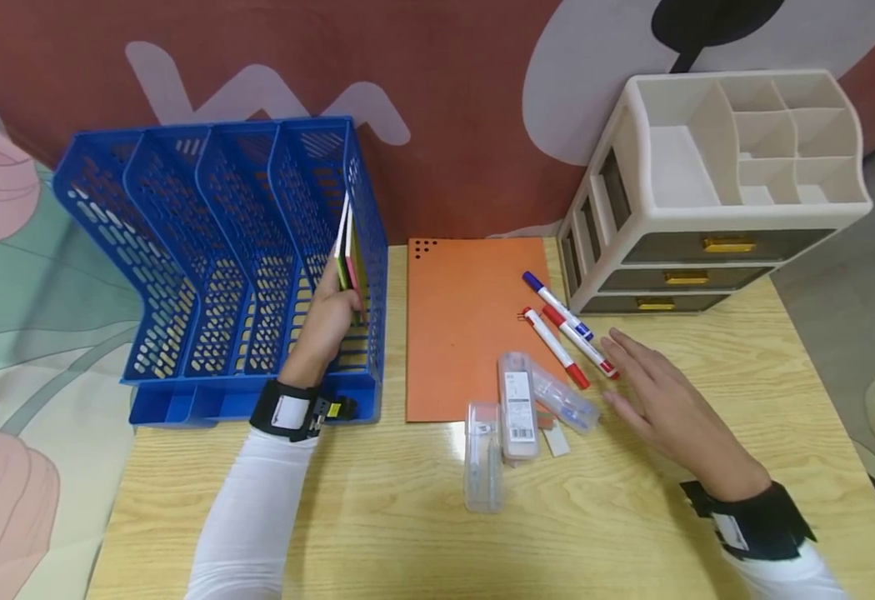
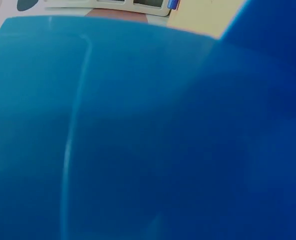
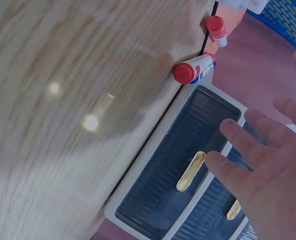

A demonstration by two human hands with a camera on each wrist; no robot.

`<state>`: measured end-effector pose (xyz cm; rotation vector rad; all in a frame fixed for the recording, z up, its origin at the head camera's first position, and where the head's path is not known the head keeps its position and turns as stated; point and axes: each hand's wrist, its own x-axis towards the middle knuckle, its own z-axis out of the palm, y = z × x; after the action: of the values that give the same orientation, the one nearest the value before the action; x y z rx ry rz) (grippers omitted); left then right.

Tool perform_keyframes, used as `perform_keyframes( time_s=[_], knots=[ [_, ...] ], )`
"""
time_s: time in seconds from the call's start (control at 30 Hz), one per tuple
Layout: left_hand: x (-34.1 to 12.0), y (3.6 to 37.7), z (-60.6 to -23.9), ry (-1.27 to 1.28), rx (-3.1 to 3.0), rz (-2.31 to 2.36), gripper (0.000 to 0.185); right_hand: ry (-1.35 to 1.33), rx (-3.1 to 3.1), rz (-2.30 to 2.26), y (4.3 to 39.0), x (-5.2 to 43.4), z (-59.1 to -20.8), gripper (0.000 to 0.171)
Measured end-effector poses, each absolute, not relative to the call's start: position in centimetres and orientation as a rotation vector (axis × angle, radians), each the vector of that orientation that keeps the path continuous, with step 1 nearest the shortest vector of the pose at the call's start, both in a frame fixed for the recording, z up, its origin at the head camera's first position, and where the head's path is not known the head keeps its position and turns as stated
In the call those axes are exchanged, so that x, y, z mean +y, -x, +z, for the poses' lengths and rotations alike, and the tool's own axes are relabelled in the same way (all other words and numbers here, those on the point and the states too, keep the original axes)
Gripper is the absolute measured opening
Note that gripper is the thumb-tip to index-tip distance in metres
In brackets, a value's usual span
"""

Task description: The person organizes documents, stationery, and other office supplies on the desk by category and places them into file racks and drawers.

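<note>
Booklets (image 1: 347,267), thin and with green and pink edges, stand slightly tilted inside the rightmost compartment of a blue file rack (image 1: 220,404), close to its right outer wall. The left hand (image 1: 328,325) grips them near their lower part, fingers curled round them; the left wrist view shows mostly blurred blue plastic. The right hand (image 1: 673,408) is over the desk (image 1: 407,525), its fingers extended and holding nothing, their tips near the ends of the markers. Those markers (image 1: 555,346), two red and one blue, lie slantwise by the right edge of an orange folder (image 1: 467,325). Three clear plastic cases (image 1: 484,475) sit together at the folder's lower right corner. Behind the markers stands a cream drawer unit (image 1: 745,217) with gold-coloured handles (image 1: 687,277).
</note>
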<state>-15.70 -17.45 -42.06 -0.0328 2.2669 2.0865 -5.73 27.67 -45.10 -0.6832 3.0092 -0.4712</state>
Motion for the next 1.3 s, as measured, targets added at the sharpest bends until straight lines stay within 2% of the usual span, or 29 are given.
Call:
perform_keyframes(
  time_s=[0.23, 0.6, 0.9, 1.13, 1.3],
  knots=[
    [-17.5, 15.9, -41.9, -0.007, 2.275, 2.035, 0.110, 0.685, 3.022, -0.500, 5.9, 27.2, -44.8, 0.086],
    [-17.6, 15.1, -41.3, -0.005, 2.425, 1.886, 0.103, 0.704, 3.053, -0.539, 6.3, 26.4, -44.5, 0.080],
    [-17.3, 11.7, -39.7, -0.071, 2.623, 1.954, 0.088, 0.670, 3.072, -0.579, 6.7, 26.0, -44.2, 0.076],
    [-16.6, 9.3, -38.5, -0.202, 2.731, 2.020, 0.080, 0.679, 3.085, -0.645, 6.9, 25.3, -44.1, 0.062],
    [-15.8, 8.0, -38.0, -0.319, 2.835, 2.028, 0.076, 0.721, 3.116, -0.663, 7.2, 24.8, -43.9, 0.065]
  ],
)
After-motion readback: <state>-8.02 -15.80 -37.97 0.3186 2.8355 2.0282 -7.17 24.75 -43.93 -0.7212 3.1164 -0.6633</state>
